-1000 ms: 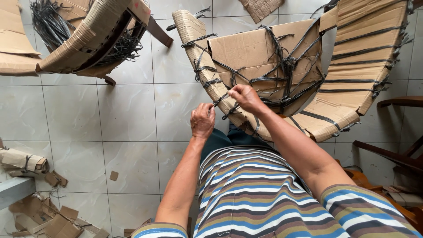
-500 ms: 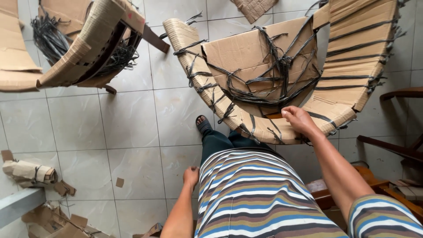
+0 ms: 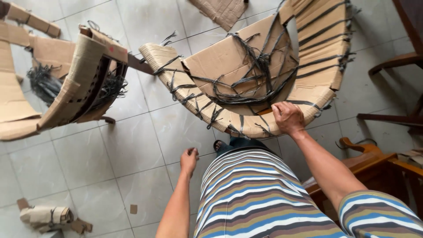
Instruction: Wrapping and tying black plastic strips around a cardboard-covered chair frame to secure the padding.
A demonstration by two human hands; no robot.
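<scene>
A chair wrapped in brown cardboard [image 3: 246,66] and bound with black plastic straps [image 3: 257,75] stands in front of me on the tiled floor. My right hand [image 3: 288,117] rests closed on its near wrapped edge, gripping the cardboard by a strap. Lowered beside my striped shirt hangs my left hand [image 3: 189,159], with loosely curled fingers and nothing visible in it. One foot in a sandal [image 3: 219,145] shows below the chair's edge.
A second cardboard-wrapped chair [image 3: 75,83] with loose black straps stands at the left. Cardboard scraps [image 3: 46,217] lie at the lower left and a torn sheet [image 3: 220,11] at the top. Bare wooden chair frames [image 3: 374,154] crowd the right side.
My left hand let go of the straps and dropped to my side. My right hand slid right along the chair's near edge. The view has shifted so that the chairs sit lower.
</scene>
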